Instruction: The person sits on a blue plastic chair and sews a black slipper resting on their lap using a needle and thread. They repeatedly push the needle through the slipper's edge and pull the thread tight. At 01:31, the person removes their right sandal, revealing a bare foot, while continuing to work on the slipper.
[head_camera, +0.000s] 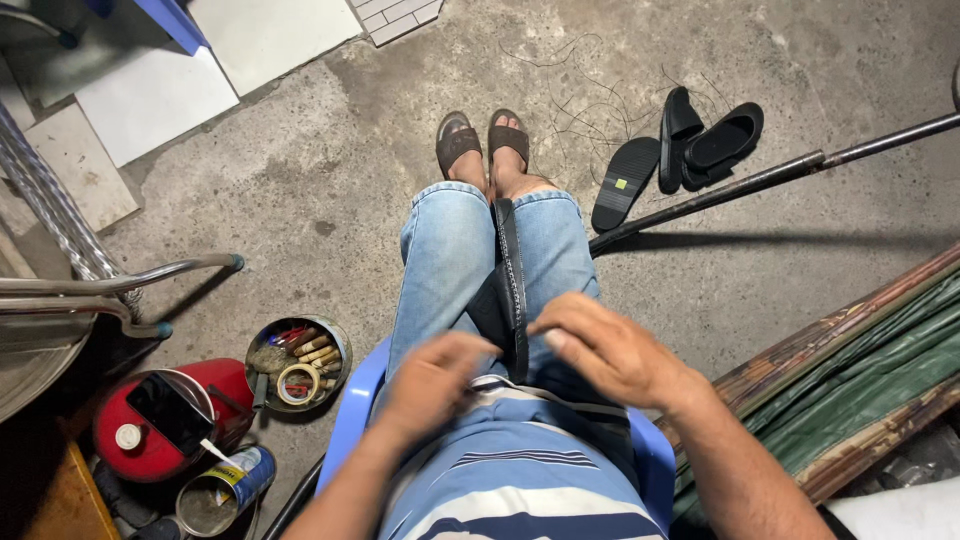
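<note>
Seated on a blue plastic chair (350, 410), legs in blue jeans (445, 260) stretched toward the upper centre of the frame, feet in brown sandals (482, 140) on the concrete floor (330, 160).

Black sandal (508, 300) – held on edge between the thighs at frame centre, sole (512, 265) running lengthwise toward the knees, strap part bulging to the left of it.

Left hand (430, 385) – lower centre, blurred, fingers curled against the near end of the black sandal at its strap side; contact visible, but whether closed around it or only pressing cannot be told.

Right hand (610, 350) – just right of centre, palm down, fingertips (545, 325) at the near edge of the sole; fingers loosely bent, firm hold cannot be confirmed.

Surroundings:
- Round tin (297, 362) with tape rolls and wooden pegs, left of the chair.
- Red cylinder (170, 415) with a dark phone (170, 410) lying on top, lower left.
- Open can (222, 492) below it, at the bottom edge.
- Loose black sandals (690, 145) in a small heap, upper right.
- Long dark metal rod (770, 180) lying diagonally across the right side, just beside the heap.
- Green tarpaulin (880, 380) over wooden boards, lower right.
- White tiles (200, 70), upper left
</note>
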